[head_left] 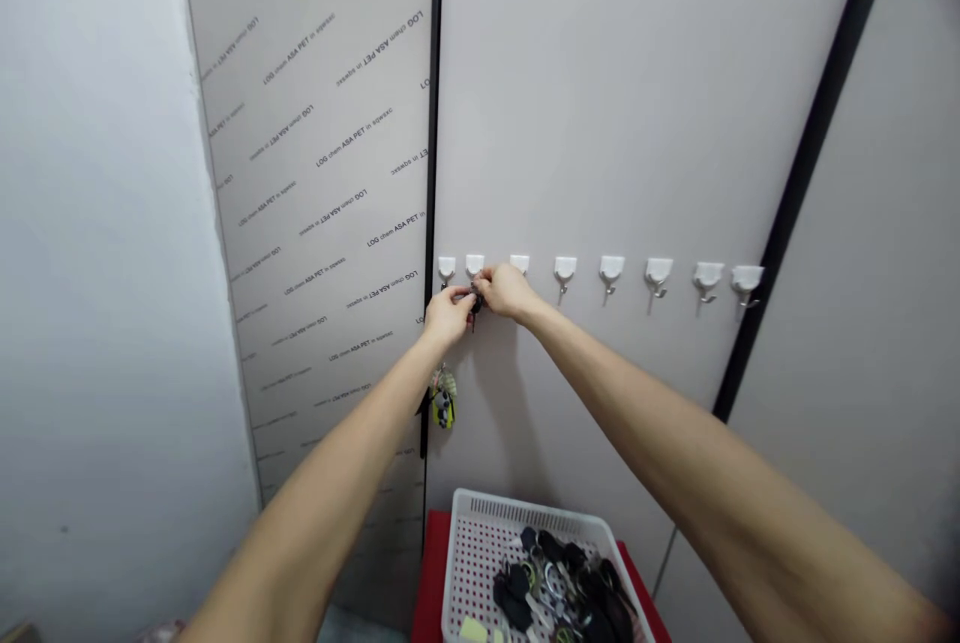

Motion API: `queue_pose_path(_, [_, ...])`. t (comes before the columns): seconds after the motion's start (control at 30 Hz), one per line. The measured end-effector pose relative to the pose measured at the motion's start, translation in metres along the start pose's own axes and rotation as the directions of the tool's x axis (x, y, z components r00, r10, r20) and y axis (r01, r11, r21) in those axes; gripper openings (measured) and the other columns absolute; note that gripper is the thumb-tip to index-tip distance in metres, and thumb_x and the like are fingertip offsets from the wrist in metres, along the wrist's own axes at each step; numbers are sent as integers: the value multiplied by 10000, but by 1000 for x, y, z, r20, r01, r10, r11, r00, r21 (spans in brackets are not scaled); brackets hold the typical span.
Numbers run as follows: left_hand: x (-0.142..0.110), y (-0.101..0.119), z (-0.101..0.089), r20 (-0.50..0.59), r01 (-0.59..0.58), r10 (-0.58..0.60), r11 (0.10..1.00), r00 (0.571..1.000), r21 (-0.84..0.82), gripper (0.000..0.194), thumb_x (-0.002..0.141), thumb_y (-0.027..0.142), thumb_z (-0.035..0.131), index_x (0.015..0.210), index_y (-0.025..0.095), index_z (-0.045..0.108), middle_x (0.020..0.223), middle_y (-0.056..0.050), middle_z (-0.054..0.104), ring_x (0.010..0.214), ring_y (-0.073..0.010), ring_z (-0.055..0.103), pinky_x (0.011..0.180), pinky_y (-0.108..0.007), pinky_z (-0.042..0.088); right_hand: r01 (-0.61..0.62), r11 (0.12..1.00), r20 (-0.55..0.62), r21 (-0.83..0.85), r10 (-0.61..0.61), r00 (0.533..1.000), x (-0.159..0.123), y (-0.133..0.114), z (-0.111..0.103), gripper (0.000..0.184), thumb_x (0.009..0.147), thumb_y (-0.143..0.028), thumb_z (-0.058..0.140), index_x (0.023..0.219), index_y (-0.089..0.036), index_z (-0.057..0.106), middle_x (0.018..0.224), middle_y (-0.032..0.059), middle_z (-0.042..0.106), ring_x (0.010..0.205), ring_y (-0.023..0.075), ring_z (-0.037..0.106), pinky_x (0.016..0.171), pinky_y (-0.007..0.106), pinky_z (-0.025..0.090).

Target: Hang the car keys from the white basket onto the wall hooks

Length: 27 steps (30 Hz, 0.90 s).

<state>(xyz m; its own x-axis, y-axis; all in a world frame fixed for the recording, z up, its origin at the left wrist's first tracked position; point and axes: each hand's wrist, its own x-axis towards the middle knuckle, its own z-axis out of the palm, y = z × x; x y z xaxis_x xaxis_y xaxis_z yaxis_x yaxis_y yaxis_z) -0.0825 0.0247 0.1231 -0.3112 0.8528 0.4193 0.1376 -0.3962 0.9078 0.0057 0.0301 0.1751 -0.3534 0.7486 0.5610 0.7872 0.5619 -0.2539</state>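
We count eight white hooks [612,269] in one row on the pale panel [637,103]. Two hands meet just below the second from the left: the left hand [448,314] and the right hand [505,291], each with fingertips pinched on one small dark item [477,304]. Fingers cover most of that item, so we cannot tell what it is or whether it touches the hook. The right hand hides part of the third hook. One bunch of charms [443,397], partly yellow, hangs below the first; its upper end is hard to make out. One white basket [459,503], cut off below, holds a dark heap [559,583] too tangled for us to count, over something red [431,578]. On the left panel [300,163] we read, repeated, "LOG chem ASA PET".
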Motion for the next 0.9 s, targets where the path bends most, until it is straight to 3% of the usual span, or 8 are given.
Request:
queue_pose_path(0.13, [3, -13, 5, -68, -30, 30, 1000, 997, 8, 219, 613, 238, 510, 807, 136, 525, 516, 15, 519, 421, -66, 465, 485, -206, 387, 45, 997, -68, -65, -49, 996, -1, 4, 9, 214, 688, -180, 380, 722, -125, 584, 697, 79, 604, 642, 129, 527, 584, 205, 364])
queue_pose_path(0.3, [4, -7, 6, -152, -157, 157, 987, 976, 14, 219, 618, 238, 505, 817, 150, 532, 609, -9, 561, 518, -76, 499, 581, -212, 394, 137, 990, -217, -12, -136, 967, -1, 4, 9, 254, 713, -185, 342, 823, -147, 568, 807, 67, 598, 743, 130, 523, 668, 219, 362])
queue_pose_path(0.6, [3, -18, 5, -102, -46, 71, 971, 992, 234, 219, 629, 197, 476, 824, 117, 539, 660, -63, 582, 580, -125, 525, 611, -263, 395, 74, 997, -189, 20, -69, 980, -4, 9, 25, 276, 697, -135, 341, 846, -130, 572, 817, 72, 600, 768, 140, 531, 703, 230, 369])
queue_pose_path(0.8, [-39, -28, 3, -100, -28, 46, 984, 994, 175, 336, 618, 157, 484, 951, 117, 467, 898, -113, 550, 802, -149, 512, 715, -264, 373, 45, 986, -222, 160, -8, 975, -46, 27, 33, 279, 687, -150, 365, 898, -124, 546, 843, 65, 596, 754, 118, 535, 703, 216, 377])
queue_pose_path(0.9, [-78, -54, 7, -48, -8, 15, 989, 999, 149, 332, 634, 143, 454, 965, 130, 446, 986, -106, 506, 834, -128, 498, 741, -250, 366, -19, 968, -117, 250, 50, 992, -87, 53, 48, 254, 682, -178, 382, 856, -124, 559, 801, 55, 605, 725, 113, 539, 676, 217, 389])
